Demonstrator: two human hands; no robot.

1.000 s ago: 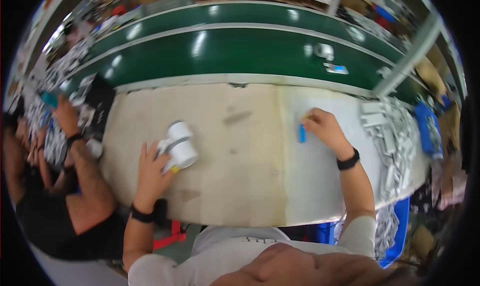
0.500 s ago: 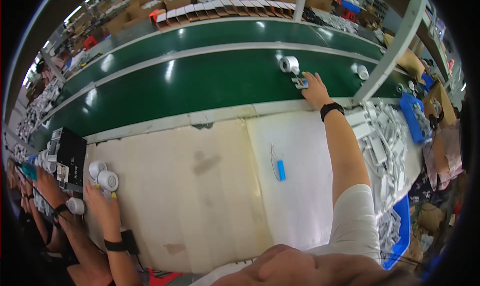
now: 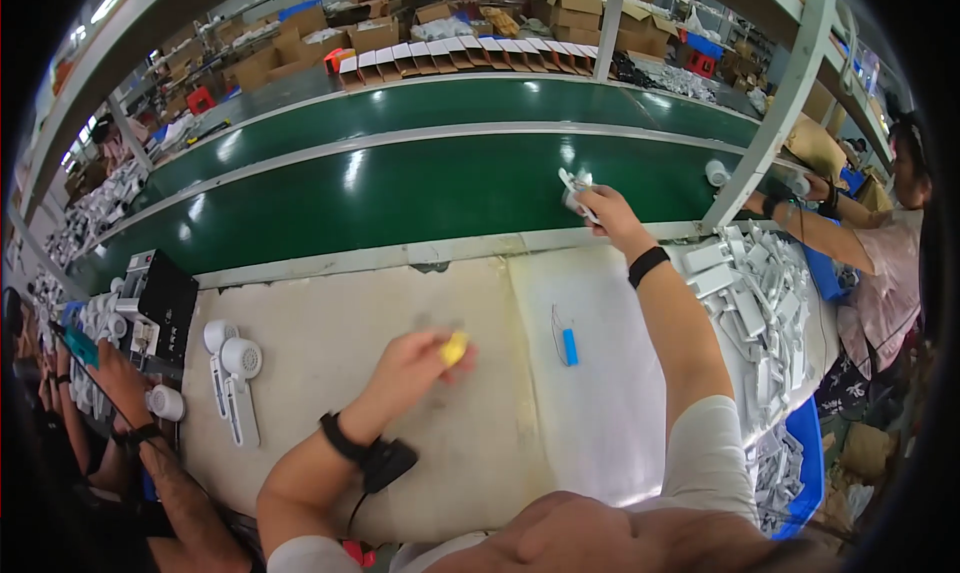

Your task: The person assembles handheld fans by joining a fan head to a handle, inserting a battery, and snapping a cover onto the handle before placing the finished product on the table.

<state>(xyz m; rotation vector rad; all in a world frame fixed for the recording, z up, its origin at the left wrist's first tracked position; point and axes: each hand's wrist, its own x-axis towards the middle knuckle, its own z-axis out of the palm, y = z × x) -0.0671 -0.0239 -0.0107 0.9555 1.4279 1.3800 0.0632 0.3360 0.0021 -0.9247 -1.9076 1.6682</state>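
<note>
My right hand reaches over the green conveyor belt, its fingers closed round a white handheld fan. The fan is tilted and partly hidden by my fingers. My left hand hovers above the middle of the worktable, smeared by motion, with a yellow cover on a fingertip. No held thing shows in it, but its finger posture is unclear. To its left, two white handheld fans lie side by side on the table. A blue cylindrical battery with thin wires rests on the pale sheet at right.
A heap of white plastic parts covers the table's right end, above a blue bin. A black box-shaped device stands at left, near a co-worker's arms. Another co-worker reaches over the belt by the post.
My left hand has left the two fans and moved right to mid-table. My right hand has taken hold of the fan on the belt and drawn it nearer. A co-worker has appeared at right.
</note>
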